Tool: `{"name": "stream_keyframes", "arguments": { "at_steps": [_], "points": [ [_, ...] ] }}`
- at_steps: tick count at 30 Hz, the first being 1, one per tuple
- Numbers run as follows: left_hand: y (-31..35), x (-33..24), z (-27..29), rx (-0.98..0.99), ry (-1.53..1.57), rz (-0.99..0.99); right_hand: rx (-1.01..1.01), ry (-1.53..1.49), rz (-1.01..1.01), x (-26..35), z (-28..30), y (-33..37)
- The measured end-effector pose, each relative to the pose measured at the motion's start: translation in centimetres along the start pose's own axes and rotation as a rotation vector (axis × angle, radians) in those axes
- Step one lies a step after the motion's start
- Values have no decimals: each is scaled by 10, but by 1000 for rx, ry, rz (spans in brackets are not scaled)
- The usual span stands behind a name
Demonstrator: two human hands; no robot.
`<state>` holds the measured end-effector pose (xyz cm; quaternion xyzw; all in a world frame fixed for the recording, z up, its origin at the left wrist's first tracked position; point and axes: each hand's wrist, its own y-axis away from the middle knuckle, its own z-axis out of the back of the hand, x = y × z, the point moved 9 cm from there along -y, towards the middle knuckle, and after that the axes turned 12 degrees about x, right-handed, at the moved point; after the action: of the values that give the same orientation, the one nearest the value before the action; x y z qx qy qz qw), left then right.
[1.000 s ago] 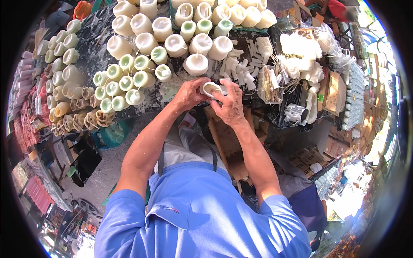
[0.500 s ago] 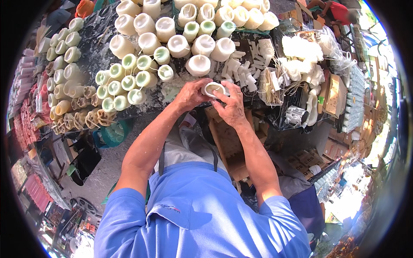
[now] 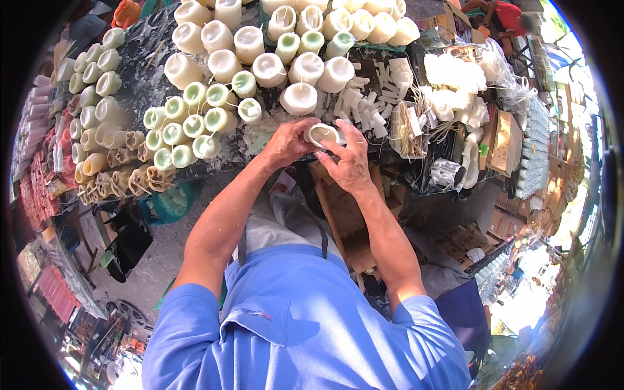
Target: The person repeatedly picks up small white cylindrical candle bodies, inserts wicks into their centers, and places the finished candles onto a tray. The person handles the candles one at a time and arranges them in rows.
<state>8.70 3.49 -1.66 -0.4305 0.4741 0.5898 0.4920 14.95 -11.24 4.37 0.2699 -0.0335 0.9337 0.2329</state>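
Observation:
A small hollow white wax candle (image 3: 324, 135), with an oval open top facing me, is held above the table's near edge. My left hand (image 3: 290, 141) is closed round its left side. My right hand (image 3: 348, 156) grips the other side, its thumb at the near rim and its fingers spread along the right of the opening. Just beyond my hands stands a thick white candle (image 3: 299, 99). Pale green candles (image 3: 206, 146) with wicks sit in a group to the left. Short white wax sticks (image 3: 370, 112) lie in a heap to the right.
Rows of large white candles (image 3: 249, 44) cover the far side of the dark, wax-spattered table. Brown candles (image 3: 138, 177) line its left edge. A bundle of wicks (image 3: 408, 132) and white wax lumps (image 3: 455, 75) lie right. Below the table is a cardboard box (image 3: 342, 218).
My right fingers have shifted slightly at the candle's rim and stand a little farther apart. The candle and my left hand stay almost in place.

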Motion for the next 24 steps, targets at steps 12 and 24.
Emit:
{"name": "stream_keyframes", "arguments": {
  "at_steps": [12,24],
  "points": [
    [-3,1,2,1,31,30,62,26,-28,-7,-6,-4],
    [-2,2,0,9,-24,16,-92,-339,-88,-35,1,-1]
  ]
}}
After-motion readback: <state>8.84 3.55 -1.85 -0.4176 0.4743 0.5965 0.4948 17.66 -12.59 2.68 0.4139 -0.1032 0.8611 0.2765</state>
